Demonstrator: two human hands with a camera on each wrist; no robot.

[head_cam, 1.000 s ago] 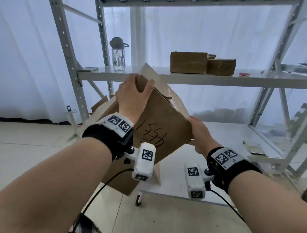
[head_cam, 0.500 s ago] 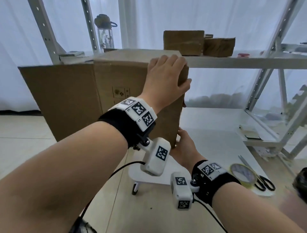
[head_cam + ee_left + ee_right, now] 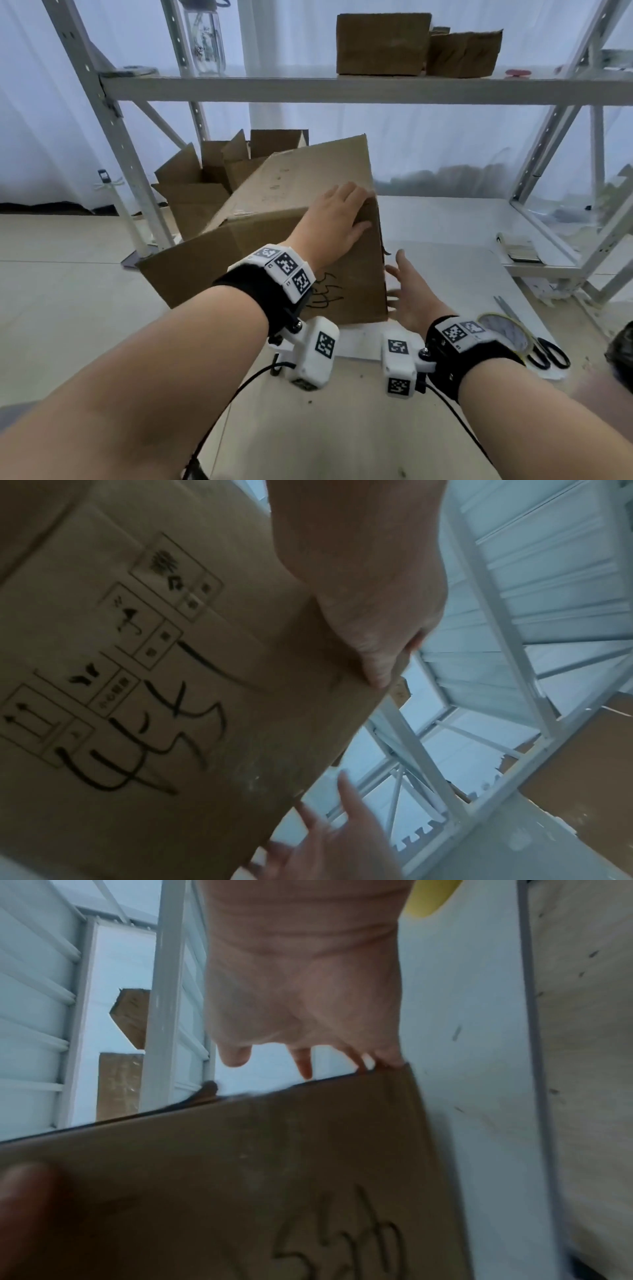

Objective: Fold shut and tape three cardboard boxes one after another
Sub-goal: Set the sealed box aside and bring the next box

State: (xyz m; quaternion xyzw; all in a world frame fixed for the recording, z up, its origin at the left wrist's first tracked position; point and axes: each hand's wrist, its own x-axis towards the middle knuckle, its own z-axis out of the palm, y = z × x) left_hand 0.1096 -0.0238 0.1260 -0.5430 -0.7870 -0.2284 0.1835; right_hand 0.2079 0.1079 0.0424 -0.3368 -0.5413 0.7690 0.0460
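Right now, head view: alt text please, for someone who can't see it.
A person's left hand lies flat on a tilted cardboard box on a low white table, right hand open beside it. Tape roll and scissors sit at right.

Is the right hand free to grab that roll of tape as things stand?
Probably yes. The right hand is open beside the box, holding nothing, and the tape roll lies uncovered on the white board just right of that wrist.

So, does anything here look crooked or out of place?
Yes. The large brown cardboard box with black handwriting sits tilted on the low white table, one flap sticking out left, untaped. The left hand rests on its top corner; the right hand hovers open beside it.
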